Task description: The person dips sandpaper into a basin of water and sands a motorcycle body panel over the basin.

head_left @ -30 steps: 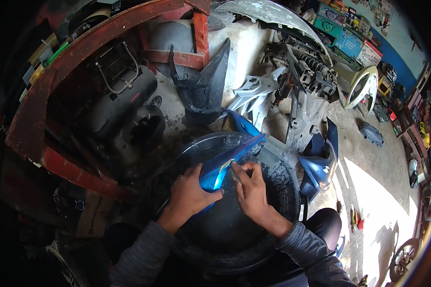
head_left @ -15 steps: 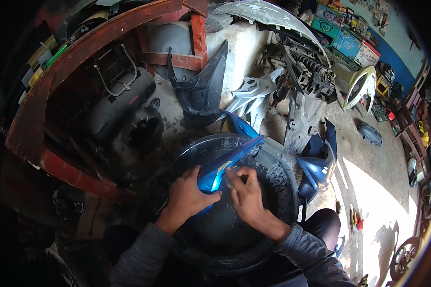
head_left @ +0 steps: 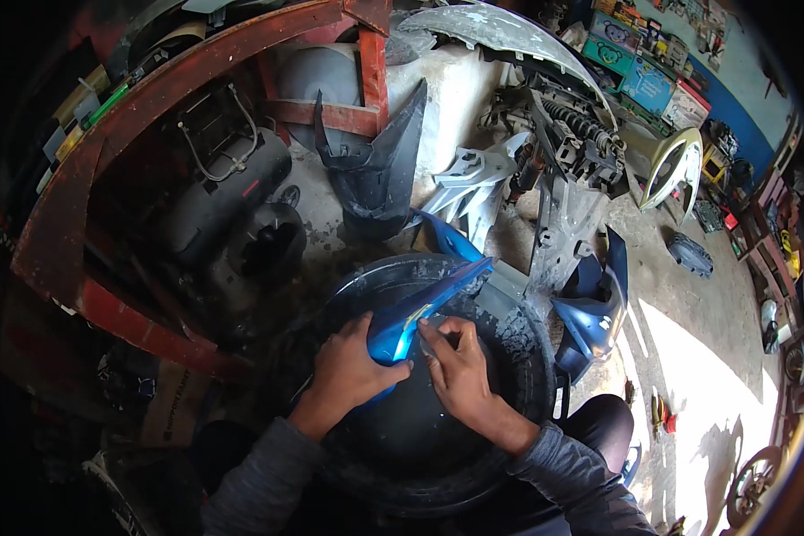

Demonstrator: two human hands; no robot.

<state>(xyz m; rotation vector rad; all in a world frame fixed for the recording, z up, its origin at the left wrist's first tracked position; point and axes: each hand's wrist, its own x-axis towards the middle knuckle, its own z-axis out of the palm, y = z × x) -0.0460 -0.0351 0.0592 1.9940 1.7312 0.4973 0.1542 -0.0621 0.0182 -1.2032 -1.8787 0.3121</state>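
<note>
A glossy blue motorcycle body panel (head_left: 427,302) with a small yellowish marking slants up to the right over a round black tub (head_left: 545,375). My left hand (head_left: 348,366) is closed round its lower end, thumb across the near side. Beside the marking, my right hand (head_left: 458,362) has thumb and index finger pinched together close to the panel's edge. Whatever is between those fingertips, if anything, is too small to make out. Dark, cloudy water appears to fill the tub below both hands.
Another blue panel (head_left: 598,308) lies right of the tub. Behind it stand a black fender-like part (head_left: 371,170), silver parts (head_left: 473,183) and a motorcycle frame (head_left: 567,205). A red frame (head_left: 71,214) and a dark tank (head_left: 228,188) are at the left.
My right hand's pinched fingers have shifted slightly at the panel's edge. My left hand keeps its hold, and the panel stays almost in place.
</note>
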